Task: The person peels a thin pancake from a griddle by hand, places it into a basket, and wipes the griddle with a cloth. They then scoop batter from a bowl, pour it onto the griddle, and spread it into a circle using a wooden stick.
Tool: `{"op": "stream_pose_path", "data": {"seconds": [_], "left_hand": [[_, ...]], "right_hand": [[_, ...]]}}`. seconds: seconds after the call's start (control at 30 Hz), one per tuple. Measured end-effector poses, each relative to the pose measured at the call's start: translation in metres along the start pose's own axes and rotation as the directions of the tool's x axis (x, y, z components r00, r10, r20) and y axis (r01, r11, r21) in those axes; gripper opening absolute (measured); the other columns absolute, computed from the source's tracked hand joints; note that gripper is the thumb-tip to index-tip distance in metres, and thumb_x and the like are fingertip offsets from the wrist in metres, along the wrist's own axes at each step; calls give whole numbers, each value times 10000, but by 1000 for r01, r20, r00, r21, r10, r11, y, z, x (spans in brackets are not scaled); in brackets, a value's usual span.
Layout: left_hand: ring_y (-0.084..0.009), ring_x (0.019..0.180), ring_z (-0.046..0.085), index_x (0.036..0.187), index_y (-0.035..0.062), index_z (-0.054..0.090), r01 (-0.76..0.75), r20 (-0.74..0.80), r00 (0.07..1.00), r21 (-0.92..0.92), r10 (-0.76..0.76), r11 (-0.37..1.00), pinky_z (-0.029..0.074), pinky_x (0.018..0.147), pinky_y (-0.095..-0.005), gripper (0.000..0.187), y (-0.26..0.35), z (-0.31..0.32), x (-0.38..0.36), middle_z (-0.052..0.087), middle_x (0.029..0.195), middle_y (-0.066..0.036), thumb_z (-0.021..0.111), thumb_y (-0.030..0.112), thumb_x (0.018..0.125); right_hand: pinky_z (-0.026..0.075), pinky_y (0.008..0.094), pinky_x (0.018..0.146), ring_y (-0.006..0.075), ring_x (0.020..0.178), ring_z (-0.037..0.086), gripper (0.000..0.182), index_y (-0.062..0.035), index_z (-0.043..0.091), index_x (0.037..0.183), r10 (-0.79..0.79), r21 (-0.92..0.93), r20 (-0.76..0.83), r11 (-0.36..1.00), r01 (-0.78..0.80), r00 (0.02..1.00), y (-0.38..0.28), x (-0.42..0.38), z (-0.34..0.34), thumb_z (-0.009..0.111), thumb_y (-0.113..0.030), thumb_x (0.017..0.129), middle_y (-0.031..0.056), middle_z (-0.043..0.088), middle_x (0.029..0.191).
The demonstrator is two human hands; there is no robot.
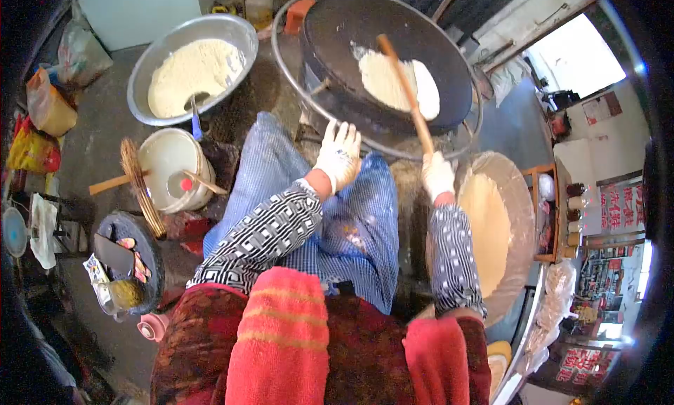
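My right hand [437, 175], in a white glove, is closed around the lower end of a long wooden spreader [407, 89]. The spreader reaches up over a round black griddle [337, 33], lying across a patch of pale batter [380, 78] on its surface. Whether its blade touches the batter is hard to tell. My left hand [339, 156], gloved too, holds nothing; its fingers stretch towards the metal ring [288, 75] around the griddle, above my blue checked apron [361, 229]. Close to my right forearm stands a large plastic-lined tub of batter [488, 229].
A metal basin [140, 100] of pale batter or flour holds a ladle [196, 117]. Below it is a white bucket [151, 156] with a bundled brush [137, 187] across its side. A dark round stool [151, 286] bears small items. A wooden shelf [554, 222] stands at right.
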State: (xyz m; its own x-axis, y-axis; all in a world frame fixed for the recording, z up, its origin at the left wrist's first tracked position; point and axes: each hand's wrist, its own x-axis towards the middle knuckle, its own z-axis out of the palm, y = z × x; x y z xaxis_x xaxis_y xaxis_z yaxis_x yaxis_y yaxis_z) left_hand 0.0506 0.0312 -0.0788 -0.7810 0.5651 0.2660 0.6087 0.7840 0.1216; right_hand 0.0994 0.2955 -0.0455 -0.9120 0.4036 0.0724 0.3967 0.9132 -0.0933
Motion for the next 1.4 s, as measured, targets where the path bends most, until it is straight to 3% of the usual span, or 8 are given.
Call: {"op": "stream_pose_path", "data": {"seconds": [0.23,0.63,0.67,0.83,0.97,1.13,1.3,1.4], "left_hand": [[-346,1350,350,1350,-47,435,-72,25,997,273,68,959,136,1151,-518,519,-21,14,-6,423,1419,-207,402,173,881],[-314,1331,398,1315,-29,489,14,-17,1000,312,-9,950,105,1151,-532,535,-53,13,6,467,1393,-191,462,265,869],[-311,1327,404,1307,-27,496,17,13,1000,296,-22,955,108,1149,-535,530,-57,7,7,475,1387,-187,470,261,863],[-301,1311,425,1267,-5,532,72,71,993,277,-95,958,118,1140,-549,491,-76,-1,15,502,1364,-170,506,242,844],[-284,1307,430,1269,26,539,120,13,991,312,-131,942,115,1135,-550,480,-98,5,21,518,1355,-135,507,269,856],[-273,1344,375,1338,66,487,178,138,965,278,-223,944,82,1139,-541,524,-116,-15,28,447,1423,-111,512,289,864],[-266,1374,310,1354,70,479,228,214,928,324,-306,918,57,1151,-530,562,-125,-44,36,403,1456,-109,522,361,875],[-280,1319,370,1244,42,556,240,19,967,255,-253,937,133,1128,-550,463,-98,-51,28,499,1340,-132,585,261,837]], "right_hand": [[480,519,785,441,883,614,381,-25,567,933,21,-55,-31,998,-22,999,0,20,-3,435,-381,954,265,643,872],[488,526,688,450,766,618,349,-59,568,848,-167,-117,-93,981,155,982,44,35,19,455,-371,955,246,638,765],[495,518,674,446,750,619,354,-61,569,837,7,-110,-156,994,-24,988,49,45,26,456,-377,953,242,637,759],[496,521,696,439,781,627,365,-64,565,916,-77,-119,-89,991,66,993,12,27,0,446,-407,947,242,649,784],[489,519,775,448,845,622,391,-59,550,1034,124,-78,-23,989,-126,992,38,45,8,413,-416,952,272,644,874],[488,509,785,436,867,622,374,-65,554,994,-13,177,15,984,10,1000,15,12,10,426,-413,948,254,644,889],[483,529,776,446,834,622,368,-31,540,1012,93,-24,-70,995,-95,993,29,20,-3,407,-371,962,257,644,873],[485,525,772,436,840,629,343,-32,530,1003,32,41,-33,999,-31,999,5,12,-23,402,-349,967,256,648,862]]}}
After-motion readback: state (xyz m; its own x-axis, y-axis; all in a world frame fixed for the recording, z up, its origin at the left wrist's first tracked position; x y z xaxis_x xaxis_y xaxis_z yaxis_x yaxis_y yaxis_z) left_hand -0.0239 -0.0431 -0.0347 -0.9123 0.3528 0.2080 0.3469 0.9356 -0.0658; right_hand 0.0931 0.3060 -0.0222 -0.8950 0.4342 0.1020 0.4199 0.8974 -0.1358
